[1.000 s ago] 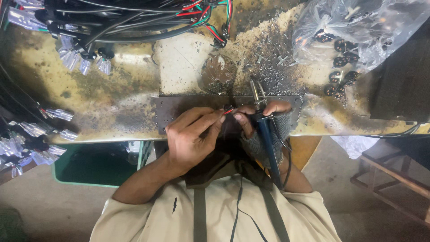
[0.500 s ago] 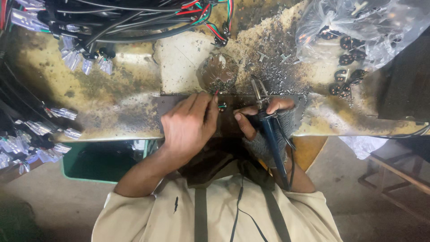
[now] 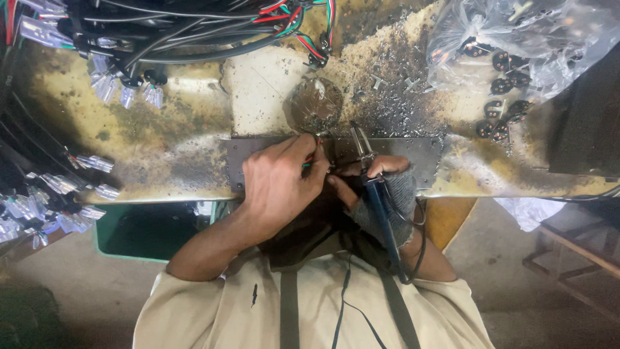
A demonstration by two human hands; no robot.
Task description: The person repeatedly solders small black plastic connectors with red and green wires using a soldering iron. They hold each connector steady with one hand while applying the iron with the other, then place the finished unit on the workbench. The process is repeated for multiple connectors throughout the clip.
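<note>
Fingers [image 3: 309, 154] of left hand [image 3: 281, 181] pinched together on thin red and green wires [image 3: 310, 161] at frame centre, over dark metal plate [image 3: 258, 152]. Right hand [image 3: 381, 184], in grey fingerless glove, wrapped around one blue-handled soldering iron [image 3: 381, 207], tip tilted up beside the wires. One stained, burnt tabletop [image 3: 161, 148]. Upper right: one clear plastic bag [image 3: 516, 39] of black parts. Upper left: black cable bundle [image 3: 161, 32].
</note>
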